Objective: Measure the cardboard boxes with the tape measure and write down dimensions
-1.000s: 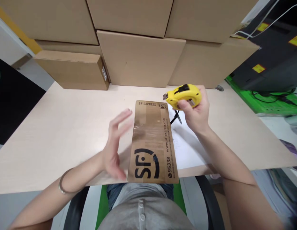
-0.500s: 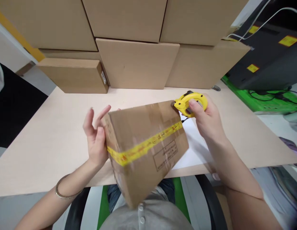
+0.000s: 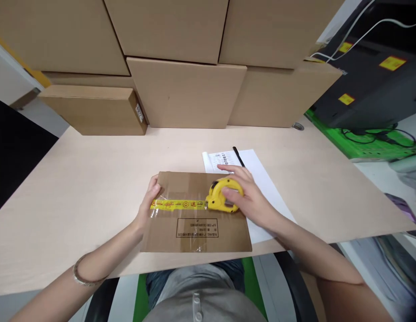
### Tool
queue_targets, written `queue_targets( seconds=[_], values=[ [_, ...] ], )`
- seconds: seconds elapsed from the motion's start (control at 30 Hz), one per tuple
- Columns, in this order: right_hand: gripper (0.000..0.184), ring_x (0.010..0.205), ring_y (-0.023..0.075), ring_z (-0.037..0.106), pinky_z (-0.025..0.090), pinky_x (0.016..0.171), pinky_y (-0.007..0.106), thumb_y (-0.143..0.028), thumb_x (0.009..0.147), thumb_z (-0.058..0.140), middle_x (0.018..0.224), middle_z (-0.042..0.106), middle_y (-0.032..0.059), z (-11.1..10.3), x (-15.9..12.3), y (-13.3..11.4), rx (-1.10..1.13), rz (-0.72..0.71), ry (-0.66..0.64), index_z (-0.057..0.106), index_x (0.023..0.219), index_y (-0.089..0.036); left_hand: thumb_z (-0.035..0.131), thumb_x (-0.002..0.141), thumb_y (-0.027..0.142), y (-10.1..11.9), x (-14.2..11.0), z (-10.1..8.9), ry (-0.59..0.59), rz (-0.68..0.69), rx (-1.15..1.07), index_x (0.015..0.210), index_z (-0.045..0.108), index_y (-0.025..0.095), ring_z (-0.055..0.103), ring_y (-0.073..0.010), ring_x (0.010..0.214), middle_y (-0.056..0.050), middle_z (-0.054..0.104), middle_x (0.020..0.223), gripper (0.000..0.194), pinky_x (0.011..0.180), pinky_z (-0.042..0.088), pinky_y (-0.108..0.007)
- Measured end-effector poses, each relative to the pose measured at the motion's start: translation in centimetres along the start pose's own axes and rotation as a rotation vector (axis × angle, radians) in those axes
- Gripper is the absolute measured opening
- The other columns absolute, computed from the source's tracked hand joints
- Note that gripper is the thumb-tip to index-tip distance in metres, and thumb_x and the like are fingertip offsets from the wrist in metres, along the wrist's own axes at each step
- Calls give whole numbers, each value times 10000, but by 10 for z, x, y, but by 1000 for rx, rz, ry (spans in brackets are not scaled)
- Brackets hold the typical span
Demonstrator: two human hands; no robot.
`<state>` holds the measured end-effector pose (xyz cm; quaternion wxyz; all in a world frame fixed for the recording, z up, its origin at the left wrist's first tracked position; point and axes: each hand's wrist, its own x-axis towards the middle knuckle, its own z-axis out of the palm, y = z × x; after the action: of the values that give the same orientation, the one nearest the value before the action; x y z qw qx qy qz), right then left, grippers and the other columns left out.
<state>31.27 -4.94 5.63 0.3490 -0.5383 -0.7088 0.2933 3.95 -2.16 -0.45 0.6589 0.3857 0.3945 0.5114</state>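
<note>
A brown cardboard box (image 3: pixel 167 188) lies at the front edge of the table, its broad face up. A printed yellow tape strip (image 3: pixel 176 205) crosses it, and a framed block of print (image 3: pixel 197 228) shows below. My left hand (image 3: pixel 149 197) grips the box's left side, thumb near the upper corner. In my right hand (image 3: pixel 244 192) is a yellow tape measure (image 3: pixel 224 195), held over the right half of the box above the strip. My thumb presses on its casing and my index finger sticks out. No drawn-out blade can be made out.
White paper (image 3: pixel 261 179) with a printed sheet (image 3: pixel 223 158) and a black pen (image 3: pixel 238 156) lies behind the box, to the right. Large cartons (image 3: pixel 187 94) line the back; a smaller carton (image 3: pixel 94 109) stands back left. A green crate (image 3: pixel 368 152) with cables is at right.
The box has come down from a tilted, raised position to lie level on the table. The tape measure has moved left and down onto the box. Paper and pen behind it now show.
</note>
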Motion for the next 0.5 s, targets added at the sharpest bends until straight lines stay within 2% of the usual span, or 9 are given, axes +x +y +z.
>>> queue_targets(
  seconds=[0.1, 0.17, 0.2, 0.27, 0.3, 0.33, 0.4, 0.5],
  values=[
    [376, 1540, 368, 376, 293, 1237, 663, -635, 958, 601, 1537, 553, 148, 8, 5, -14, -132, -55, -115, 667, 1054, -278, 716, 815, 448, 2, 0, 2, 41, -56, -64, 1042, 619, 256, 692, -269, 1007, -17, 712, 1116, 313, 836, 567, -366],
    [435, 1536, 349, 389, 332, 1224, 631, -666, 966, 563, 1542, 537, 160, 4, 12, -11, -162, -81, -67, 611, 1156, -277, 716, 795, 442, 4, 1, 3, 57, -58, -83, 1010, 611, 247, 697, -271, 967, -20, 714, 1082, 308, 815, 570, -371],
    [470, 1473, 340, 468, 401, 1179, 598, -696, 972, 521, 1501, 564, 165, -2, 17, -4, -167, -69, -7, 583, 1167, -273, 723, 781, 438, 5, 1, 4, 71, -57, -80, 997, 611, 243, 697, -272, 953, -21, 714, 1065, 311, 807, 571, -372],
    [531, 1180, 307, 654, 543, 966, 496, -757, 988, 386, 1283, 672, 154, -21, 31, 20, -224, 53, 112, 549, 1102, -264, 745, 746, 439, 6, 2, 5, 103, -58, -65, 985, 615, 238, 698, -281, 944, -25, 715, 1049, 338, 795, 575, -377],
    [542, 970, 286, 686, 553, 832, 449, -762, 998, 327, 1092, 710, 128, -32, 38, 35, -321, 186, 135, 535, 1024, -261, 755, 731, 442, 7, 2, 5, 118, -54, -61, 980, 617, 236, 699, -286, 947, -27, 717, 1047, 351, 791, 577, -378],
    [567, 830, 277, 666, 521, 751, 423, -768, 1001, 269, 908, 703, 94, -43, 46, 51, -472, 326, 102, 522, 939, -265, 762, 720, 438, 7, 2, 5, 130, -53, -61, 976, 618, 236, 702, -290, 954, -28, 719, 1047, 357, 791, 579, -379],
    [547, 706, 283, 616, 450, 675, 398, -727, 996, 351, 683, 626, 83, -58, 58, 80, -557, 434, 39, 510, 763, -257, 769, 711, 426, 8, 2, 4, 156, -61, -68, 977, 616, 238, 708, -292, 963, -25, 723, 1037, 360, 799, 581, -376],
    [517, 648, 267, 584, 391, 657, 373, -618, 961, 519, 585, 577, 83, -62, 63, 110, -566, 476, -79, 486, 602, -248, 781, 688, 406, 9, 2, 5, 195, -80, -68, 986, 618, 240, 714, -294, 966, -21, 724, 998, 378, 798, 583, -368]
  ],
)
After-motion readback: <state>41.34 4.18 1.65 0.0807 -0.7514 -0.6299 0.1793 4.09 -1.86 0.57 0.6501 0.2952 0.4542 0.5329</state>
